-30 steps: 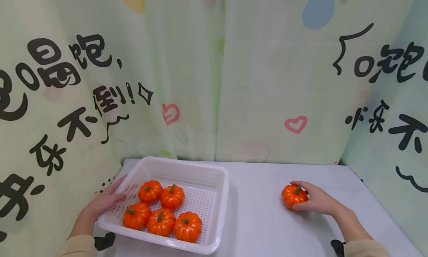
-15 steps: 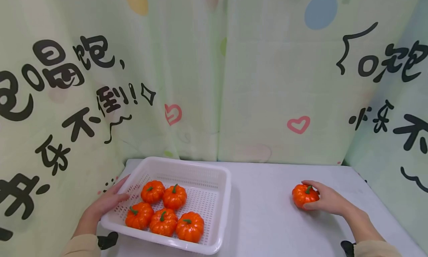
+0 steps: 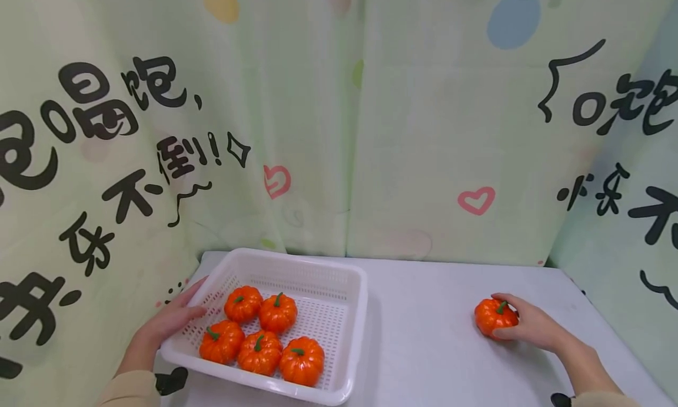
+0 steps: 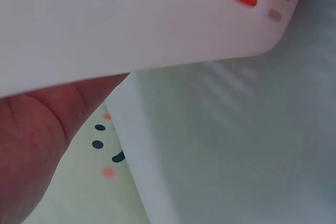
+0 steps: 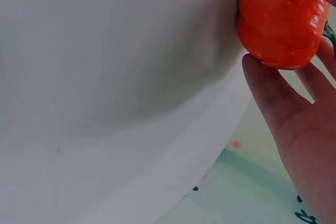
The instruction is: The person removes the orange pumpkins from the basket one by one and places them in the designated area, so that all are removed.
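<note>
A white plastic basket (image 3: 356, 313) with perforated walls stands on the left part of the table. Several small orange toy pumpkins (image 3: 259, 352) with green stems lie in it. My left hand (image 3: 172, 322) grips the basket's left rim, thumb over the edge and fingers outside. In the left wrist view, part of that hand (image 4: 31, 150) shows below the basket wall (image 4: 131, 30). On the right, my right hand (image 3: 535, 326) holds a single orange pumpkin (image 3: 492, 317) between thumb and fingers. The right wrist view shows this pumpkin (image 5: 281, 22) close against the table surface; contact is hard to tell.
The white table (image 3: 413, 336) has its back edge along a pale green printed curtain (image 3: 408, 130). Curtain sides with black lettering hang at the left and right of the table.
My right hand has moved the pumpkin rightward, away from the basket. The left hand stays on the basket rim. The whole head view has shifted slightly.
</note>
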### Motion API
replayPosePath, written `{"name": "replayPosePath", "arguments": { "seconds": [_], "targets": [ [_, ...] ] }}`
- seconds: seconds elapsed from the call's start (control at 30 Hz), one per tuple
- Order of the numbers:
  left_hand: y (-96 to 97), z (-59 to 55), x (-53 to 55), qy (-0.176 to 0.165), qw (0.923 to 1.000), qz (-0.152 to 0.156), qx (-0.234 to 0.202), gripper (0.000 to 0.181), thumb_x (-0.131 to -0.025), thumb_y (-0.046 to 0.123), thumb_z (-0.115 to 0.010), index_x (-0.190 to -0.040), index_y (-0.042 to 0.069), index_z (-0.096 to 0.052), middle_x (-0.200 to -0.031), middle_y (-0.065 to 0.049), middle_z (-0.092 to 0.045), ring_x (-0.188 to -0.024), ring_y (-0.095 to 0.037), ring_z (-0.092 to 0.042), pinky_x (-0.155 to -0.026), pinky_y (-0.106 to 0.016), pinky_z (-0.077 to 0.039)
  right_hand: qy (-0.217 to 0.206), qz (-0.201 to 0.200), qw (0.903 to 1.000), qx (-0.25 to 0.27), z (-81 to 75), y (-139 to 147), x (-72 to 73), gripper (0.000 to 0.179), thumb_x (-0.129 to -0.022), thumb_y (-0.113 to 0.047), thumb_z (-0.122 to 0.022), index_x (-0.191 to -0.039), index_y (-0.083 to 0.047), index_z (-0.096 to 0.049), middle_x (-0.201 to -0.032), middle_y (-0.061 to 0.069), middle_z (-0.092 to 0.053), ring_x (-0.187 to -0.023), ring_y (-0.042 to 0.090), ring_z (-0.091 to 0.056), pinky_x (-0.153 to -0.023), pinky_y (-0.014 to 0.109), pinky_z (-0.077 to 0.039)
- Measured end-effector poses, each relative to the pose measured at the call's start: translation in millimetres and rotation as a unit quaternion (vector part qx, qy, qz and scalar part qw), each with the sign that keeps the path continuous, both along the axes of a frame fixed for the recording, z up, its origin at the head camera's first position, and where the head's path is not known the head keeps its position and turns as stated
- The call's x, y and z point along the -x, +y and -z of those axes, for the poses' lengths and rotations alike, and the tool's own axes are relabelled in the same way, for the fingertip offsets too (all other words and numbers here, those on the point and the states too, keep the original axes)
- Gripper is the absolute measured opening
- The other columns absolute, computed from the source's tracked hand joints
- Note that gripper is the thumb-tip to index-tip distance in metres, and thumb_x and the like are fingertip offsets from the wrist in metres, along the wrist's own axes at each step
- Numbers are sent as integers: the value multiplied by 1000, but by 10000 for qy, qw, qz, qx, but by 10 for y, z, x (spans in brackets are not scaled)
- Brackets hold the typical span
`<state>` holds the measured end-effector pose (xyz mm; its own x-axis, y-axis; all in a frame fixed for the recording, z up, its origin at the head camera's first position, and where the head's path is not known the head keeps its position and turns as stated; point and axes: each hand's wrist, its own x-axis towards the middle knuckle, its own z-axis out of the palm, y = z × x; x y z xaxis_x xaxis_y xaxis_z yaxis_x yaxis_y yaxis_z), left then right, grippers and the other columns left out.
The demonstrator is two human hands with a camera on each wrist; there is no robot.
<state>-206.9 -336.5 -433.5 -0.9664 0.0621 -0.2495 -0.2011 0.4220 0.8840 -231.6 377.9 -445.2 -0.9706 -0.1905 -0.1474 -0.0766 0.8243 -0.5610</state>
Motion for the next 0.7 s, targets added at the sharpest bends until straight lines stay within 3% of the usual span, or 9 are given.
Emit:
{"name": "replayPosePath", "arguments": {
  "seconds": [0.4,0.7],
  "targets": [
    [-24,36,34,28,9999,26,111,76,-99,12,-54,-163,16,-13,-153,-34,-30,-104,-32,-65,-74,-48,-60,-250,69,9996,-89,22,33,37,89,-85,-38,-77,-147,7,-34,-136,42,-42,-117,55,-45,-88,69,-47],
    [-20,33,22,-13,9999,-15,122,77,-99,12,-55,-163,17,-12,-154,-33,-29,-105,-33,-64,-75,-48,-60,-51,-40,10000,-67,-113,33,31,94,-84,-37,-78,-151,7,-28,-143,41,-35,-120,57,-44,-84,65,-52]
  ]
}}
